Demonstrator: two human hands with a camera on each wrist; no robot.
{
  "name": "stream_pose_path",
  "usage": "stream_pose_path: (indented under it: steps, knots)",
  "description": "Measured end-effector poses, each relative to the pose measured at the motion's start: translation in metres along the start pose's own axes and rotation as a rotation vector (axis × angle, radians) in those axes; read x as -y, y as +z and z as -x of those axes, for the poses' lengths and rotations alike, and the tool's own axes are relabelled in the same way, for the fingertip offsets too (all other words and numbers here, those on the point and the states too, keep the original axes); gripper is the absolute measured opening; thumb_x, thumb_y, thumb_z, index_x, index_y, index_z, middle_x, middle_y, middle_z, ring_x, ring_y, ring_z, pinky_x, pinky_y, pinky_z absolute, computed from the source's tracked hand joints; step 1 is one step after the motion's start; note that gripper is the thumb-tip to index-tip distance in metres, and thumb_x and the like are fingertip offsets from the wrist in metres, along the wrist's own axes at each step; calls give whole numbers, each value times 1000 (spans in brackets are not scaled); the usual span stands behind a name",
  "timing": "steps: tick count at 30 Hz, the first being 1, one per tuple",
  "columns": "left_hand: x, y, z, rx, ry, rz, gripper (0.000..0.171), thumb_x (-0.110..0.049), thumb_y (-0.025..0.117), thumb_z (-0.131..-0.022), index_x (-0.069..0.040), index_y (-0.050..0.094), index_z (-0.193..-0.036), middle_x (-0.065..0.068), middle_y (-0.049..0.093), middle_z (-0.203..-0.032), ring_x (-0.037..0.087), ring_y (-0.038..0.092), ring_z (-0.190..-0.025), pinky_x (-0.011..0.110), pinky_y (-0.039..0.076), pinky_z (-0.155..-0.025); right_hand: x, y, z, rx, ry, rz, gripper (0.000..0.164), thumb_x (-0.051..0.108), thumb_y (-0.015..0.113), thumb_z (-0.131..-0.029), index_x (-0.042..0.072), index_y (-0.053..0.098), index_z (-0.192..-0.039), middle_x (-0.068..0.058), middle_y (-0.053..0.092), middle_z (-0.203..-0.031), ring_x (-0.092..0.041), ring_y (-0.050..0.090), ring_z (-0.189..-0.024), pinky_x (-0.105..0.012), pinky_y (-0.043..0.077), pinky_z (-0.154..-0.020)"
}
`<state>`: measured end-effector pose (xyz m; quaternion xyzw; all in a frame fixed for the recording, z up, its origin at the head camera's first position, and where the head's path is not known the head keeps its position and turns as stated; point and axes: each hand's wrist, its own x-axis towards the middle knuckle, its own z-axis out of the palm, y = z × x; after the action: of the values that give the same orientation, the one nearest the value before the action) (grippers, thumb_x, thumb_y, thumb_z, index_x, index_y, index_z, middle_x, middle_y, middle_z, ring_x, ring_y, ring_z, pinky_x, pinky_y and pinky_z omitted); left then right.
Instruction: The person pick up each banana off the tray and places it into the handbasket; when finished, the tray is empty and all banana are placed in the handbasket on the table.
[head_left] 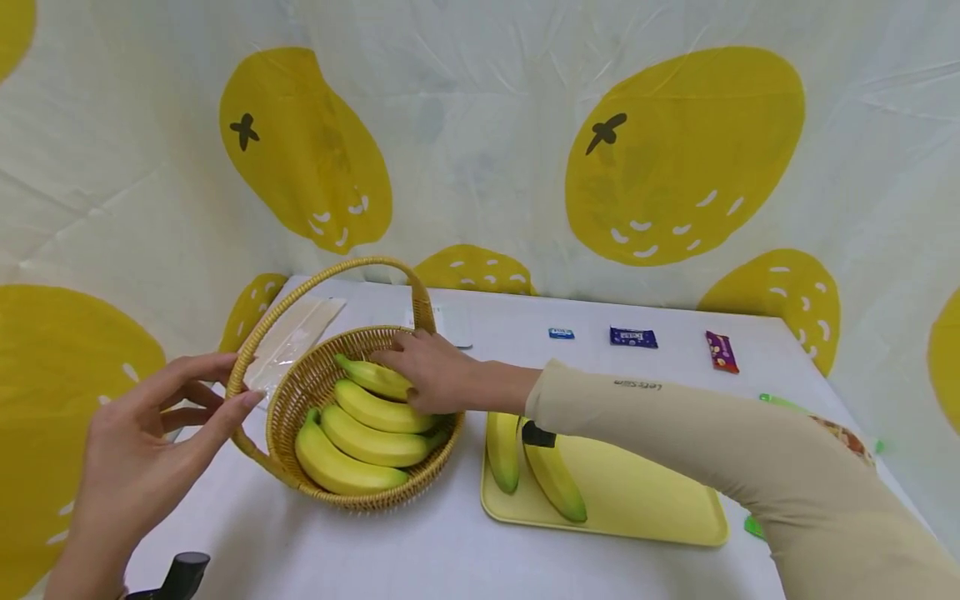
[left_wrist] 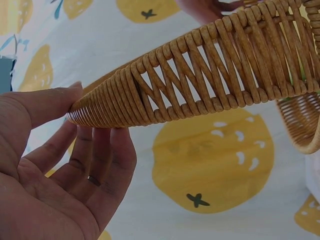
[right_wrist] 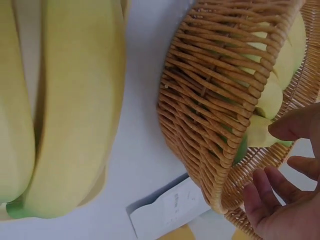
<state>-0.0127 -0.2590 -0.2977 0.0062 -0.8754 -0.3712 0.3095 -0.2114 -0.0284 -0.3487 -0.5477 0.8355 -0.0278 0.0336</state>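
My left hand (head_left: 150, 433) pinches the arched handle (left_wrist: 115, 100) of a wicker basket (head_left: 281, 417), thumb on one side and fingertips on the other. The basket tilts toward me, and several yellow bananas (head_left: 367, 442) lie side by side in it. My right hand (head_left: 431, 367) reaches over the basket's far right rim. Its fingers (right_wrist: 270, 192) are spread and loosely bent, and its thumb overlaps the end of the rearmost banana (right_wrist: 260, 132) in the right wrist view. Two more bananas (head_left: 555, 483) lie on a yellow tray (head_left: 637, 500), partly hidden by my right sleeve.
Along the back of the white table lie a small blue packet (head_left: 561, 333), a dark blue snack packet (head_left: 633, 337) and a purple one (head_left: 722, 352). A clear plastic packet (head_left: 292, 333) lies behind the basket. Green-edged items (head_left: 783, 403) show beyond my right arm.
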Motion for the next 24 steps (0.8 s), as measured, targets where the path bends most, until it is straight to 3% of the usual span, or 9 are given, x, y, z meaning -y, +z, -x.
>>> stream_pose_path:
  steps: [5,12,18,24]
  knots:
    - [-2,0,-1,1,-5,23,50,10,90,-77,-8,78,-121,-8,73,-103,5,64,-79,8,54,-77,-1,-9,26,-70,-37,-80,65,0,64,-93,12,52,-155,-11,56,-134,-26,54,-110,-39,50,-87]
    - [-5,-1,-2,6,2,30,48,10,90,-78,-7,78,-121,-4,73,-102,6,64,-78,9,55,-77,-9,-15,65,-192,-42,-160,62,2,68,-94,12,54,-154,-12,57,-137,-27,56,-112,-41,49,-91]
    - [-7,-2,-2,1,-1,27,47,10,89,-78,-6,78,-121,-2,73,-100,7,64,-77,9,55,-77,-18,-15,90,-280,26,-199,63,2,70,-93,12,55,-154,-11,57,-135,-28,55,-113,-40,48,-91]
    - [-5,-2,-3,-5,-12,34,47,11,89,-78,-6,78,-120,-1,73,-99,7,65,-77,9,55,-78,-20,-10,115,-313,82,-229,63,5,71,-95,13,54,-154,-11,56,-136,-27,55,-114,-42,49,-92]
